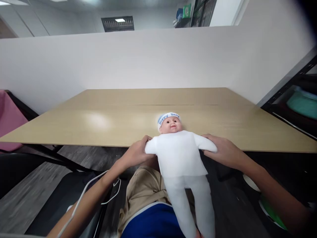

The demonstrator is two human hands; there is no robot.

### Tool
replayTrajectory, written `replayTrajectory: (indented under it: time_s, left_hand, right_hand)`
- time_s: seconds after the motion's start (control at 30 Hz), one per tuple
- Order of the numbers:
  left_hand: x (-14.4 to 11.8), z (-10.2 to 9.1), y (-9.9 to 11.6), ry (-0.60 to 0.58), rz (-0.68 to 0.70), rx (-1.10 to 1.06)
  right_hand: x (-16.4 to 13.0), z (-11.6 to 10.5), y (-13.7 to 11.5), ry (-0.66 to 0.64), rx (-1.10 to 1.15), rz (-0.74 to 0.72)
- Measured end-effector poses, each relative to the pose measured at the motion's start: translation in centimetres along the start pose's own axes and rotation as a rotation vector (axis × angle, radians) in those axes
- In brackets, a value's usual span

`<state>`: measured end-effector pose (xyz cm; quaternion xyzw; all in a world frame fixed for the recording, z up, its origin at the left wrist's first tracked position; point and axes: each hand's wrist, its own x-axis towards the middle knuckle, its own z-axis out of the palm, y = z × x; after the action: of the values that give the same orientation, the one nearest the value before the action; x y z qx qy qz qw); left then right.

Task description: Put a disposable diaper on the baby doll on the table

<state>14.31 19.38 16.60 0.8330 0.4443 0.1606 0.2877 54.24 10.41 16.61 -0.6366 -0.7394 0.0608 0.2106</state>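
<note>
A baby doll (182, 155) in a white long-sleeved top and white trousers is held up in front of me, face up, its head at the near edge of the table (138, 122). It wears a white and blue cap (169, 115) lettered "Happy Bab…", the last part of the word being unclear. My left hand (138, 150) grips the sleeve end on the left of the picture. Around the other sleeve close the fingers of my right hand (220, 150). The doll's legs hang down over my lap, with the feet partly cut off at the bottom.
A white wall stands behind the table. To the left are a black chair (64, 198) and a pink cloth (11, 115) over another chair. A white cable (84, 191) runs along my left forearm. Dark shelving (297, 96) holds a teal item at the right.
</note>
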Motion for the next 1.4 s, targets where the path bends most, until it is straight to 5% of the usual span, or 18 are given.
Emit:
replayTrajectory:
  time_s: [0.1,0.43,1.0,1.4]
  left_hand:
    - [2.7,-1.2,-1.1,0.011,-0.008,0.013]
    - [7.7,-4.4,-5.5,0.066,-0.076,0.287]
    - [25.2,-8.0,-14.9,0.271,0.022,0.485]
    - [36.0,-10.3,-21.1,0.548,0.080,0.460]
  right_hand:
    - [1.1,1.5,1.4,-0.039,-0.010,0.076]
    - [5.7,6.4,4.8,0.146,0.021,0.102]
    - [25.0,10.0,12.2,0.174,0.019,-0.012]
    - [36.6,11.6,16.6,0.413,0.062,0.031]
